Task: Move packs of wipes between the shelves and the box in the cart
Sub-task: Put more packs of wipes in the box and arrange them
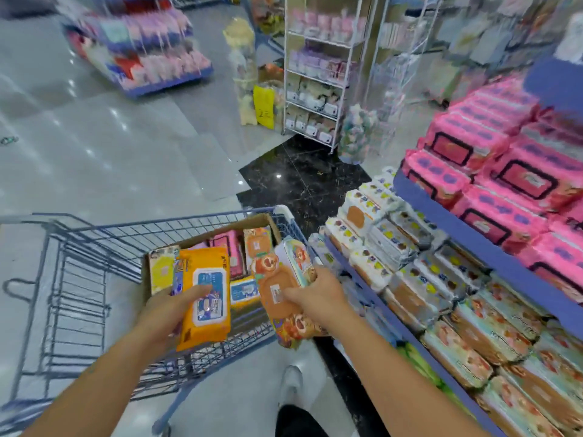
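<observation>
Two hands grip glossy, soft flat packs — left hand (170,305) an orange pack (205,298), right hand (318,290) a bear-print pack (284,288).

Left forearm (104,367) and right forearm (388,357): bare skin from the frame's lower edge up to the wrists. Left hand (167,307) and right hand (318,291): bare, with short nails where these can be made out. Below and between the hands: one white shoe (291,386) with a rounded toe. Just behind the shoe, towards the body: a black trouser leg (298,421).
</observation>
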`<state>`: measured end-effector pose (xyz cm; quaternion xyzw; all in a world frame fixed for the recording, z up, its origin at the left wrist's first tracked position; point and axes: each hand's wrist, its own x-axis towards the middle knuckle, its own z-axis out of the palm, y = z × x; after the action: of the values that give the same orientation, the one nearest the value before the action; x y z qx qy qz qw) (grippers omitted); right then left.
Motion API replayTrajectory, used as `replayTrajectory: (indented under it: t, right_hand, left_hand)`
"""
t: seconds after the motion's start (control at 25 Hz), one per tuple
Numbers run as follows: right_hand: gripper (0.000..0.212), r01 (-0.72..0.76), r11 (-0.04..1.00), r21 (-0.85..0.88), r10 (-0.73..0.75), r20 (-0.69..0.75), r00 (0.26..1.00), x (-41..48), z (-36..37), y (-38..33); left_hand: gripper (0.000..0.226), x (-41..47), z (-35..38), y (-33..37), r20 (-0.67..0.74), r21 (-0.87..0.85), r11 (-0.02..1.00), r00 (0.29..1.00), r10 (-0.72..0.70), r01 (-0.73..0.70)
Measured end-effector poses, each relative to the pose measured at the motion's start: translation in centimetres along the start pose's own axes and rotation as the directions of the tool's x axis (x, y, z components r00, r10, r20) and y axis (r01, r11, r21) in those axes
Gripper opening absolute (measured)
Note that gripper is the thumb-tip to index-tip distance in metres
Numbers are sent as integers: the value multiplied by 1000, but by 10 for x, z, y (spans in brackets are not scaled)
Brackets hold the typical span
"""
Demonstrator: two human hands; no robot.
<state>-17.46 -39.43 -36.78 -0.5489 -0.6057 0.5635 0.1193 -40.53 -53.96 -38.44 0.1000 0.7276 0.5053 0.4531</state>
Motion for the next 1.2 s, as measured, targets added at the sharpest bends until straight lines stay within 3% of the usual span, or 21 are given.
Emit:
replayTrajectory:
  t: [0.24,0.4,0.52,0.64,0.76,0.88,0.96,1.0,1.08,1.12,1.2]
  right_hand:
    - [60,-34,999,10,32,146,989,132,74,-42]
    - [96,-62,994,-95,85,256,963,200,110,-44]
    - [115,-170,980,-100,193,316,929,232,131,-36]
    - [71,-185,966,-182,244,392,887,248,153,-27]
    - [43,-210,949,-234,296,443,846,261,178,-22]
    - [39,-258,938,-230,340,476,811,272,202,-34]
    - [32,-269,943,-195,330,445,832,289,218,-26]
    - [47,-279,944,-173,328,428,842,298,228,-22]
    - [101,-228,951,-210,295,386,874,304,248,-19]
    - [114,-181,952,-245,264,367,892,305,254,-16]
    - [107,-125,949,-290,224,341,913,298,261,-15]
  left_hand:
    - [45,105,-48,6,-133,-133,985,982,-131,114]
    - [29,160,-73,-3,-216,-137,978,959,-184,157]
    - [37,197,-88,-27,-201,-156,949,932,-301,273]
    - [35,222,-98,-56,-166,-160,909,897,-410,386]
    - [36,235,-105,-78,-171,-174,881,868,-466,439]
    - [45,252,-113,-88,-199,-161,915,896,-398,370]
    - [42,268,-117,-88,-219,-145,943,920,-325,298]
    - [35,274,-118,-88,-233,-118,955,927,-292,271]
    - [24,286,-119,-83,-257,57,970,942,-216,238]
    - [21,289,-120,-80,-259,161,960,948,-183,230]
    - [10,291,-122,-71,-254,254,942,955,-155,221]
